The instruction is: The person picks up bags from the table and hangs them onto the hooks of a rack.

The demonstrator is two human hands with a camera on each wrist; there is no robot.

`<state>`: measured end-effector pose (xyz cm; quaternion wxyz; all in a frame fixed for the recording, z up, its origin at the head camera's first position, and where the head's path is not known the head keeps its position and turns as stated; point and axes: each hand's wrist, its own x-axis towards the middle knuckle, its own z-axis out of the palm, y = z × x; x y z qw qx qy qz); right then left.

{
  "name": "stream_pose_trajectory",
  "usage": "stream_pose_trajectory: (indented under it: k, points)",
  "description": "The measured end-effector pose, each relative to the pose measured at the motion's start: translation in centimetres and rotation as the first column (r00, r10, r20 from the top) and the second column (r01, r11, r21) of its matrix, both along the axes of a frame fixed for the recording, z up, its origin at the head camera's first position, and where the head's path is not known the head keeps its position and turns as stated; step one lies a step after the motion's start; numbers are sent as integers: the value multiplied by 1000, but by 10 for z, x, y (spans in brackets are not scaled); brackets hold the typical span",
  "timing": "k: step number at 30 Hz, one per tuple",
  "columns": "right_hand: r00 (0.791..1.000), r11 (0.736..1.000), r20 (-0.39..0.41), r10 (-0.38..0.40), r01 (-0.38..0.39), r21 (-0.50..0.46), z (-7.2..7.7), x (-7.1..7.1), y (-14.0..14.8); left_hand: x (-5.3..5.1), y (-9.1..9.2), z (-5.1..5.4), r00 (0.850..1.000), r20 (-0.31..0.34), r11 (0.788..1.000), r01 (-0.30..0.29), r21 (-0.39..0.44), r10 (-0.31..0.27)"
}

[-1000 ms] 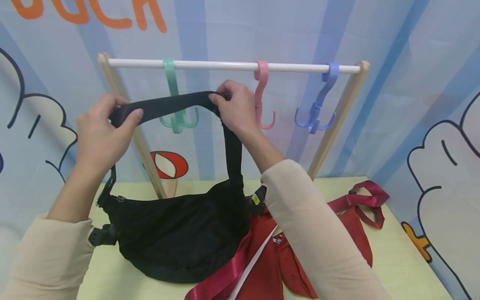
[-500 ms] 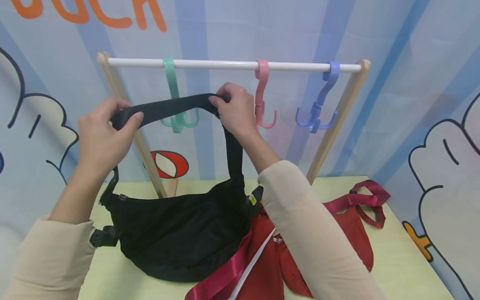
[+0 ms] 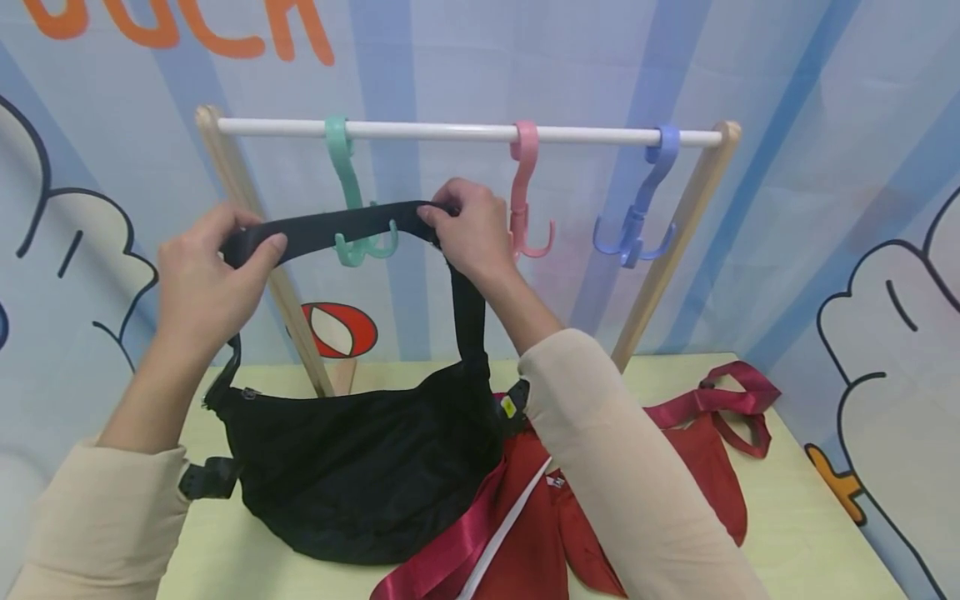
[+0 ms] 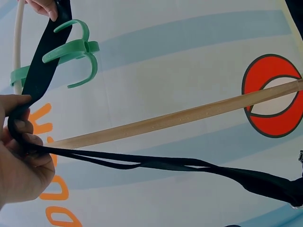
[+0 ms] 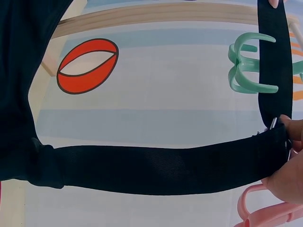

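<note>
A black shoulder bag (image 3: 360, 475) hangs from its wide strap (image 3: 322, 232), its lower part down at the table. My left hand (image 3: 213, 271) pinches the strap's left end between thumb and fingers, and my right hand (image 3: 472, 229) pinches it near the right corner. The stretch between them runs level across the green hook (image 3: 360, 250). In the head view the hook's prongs show in front of the strap, its stem behind. In the right wrist view the strap (image 5: 274, 61) lies between the hook's prongs (image 5: 246, 61) and the rail.
A white rail (image 3: 435, 131) on wooden posts also carries a pink hook (image 3: 525, 192) and a blue hook (image 3: 637, 200). A red bag (image 3: 532, 508) with dark red straps lies on the pale table (image 3: 810, 517), beside and partly behind the black bag.
Both hands have come down slightly with the strap. The strap passed behind the green hook's prongs, where earlier it ran in front of the stem above them. The green hook's stem tilts a little.
</note>
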<state>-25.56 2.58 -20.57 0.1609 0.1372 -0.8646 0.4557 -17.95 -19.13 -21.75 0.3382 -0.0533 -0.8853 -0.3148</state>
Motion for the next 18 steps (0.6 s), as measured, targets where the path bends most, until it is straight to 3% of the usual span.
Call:
stream_pose_trajectory:
  k: [18]
  points:
    - [999,1000,54,7,-8,9,-5,4,3,-1,-3,-8,995,97,1000,-17,10,16]
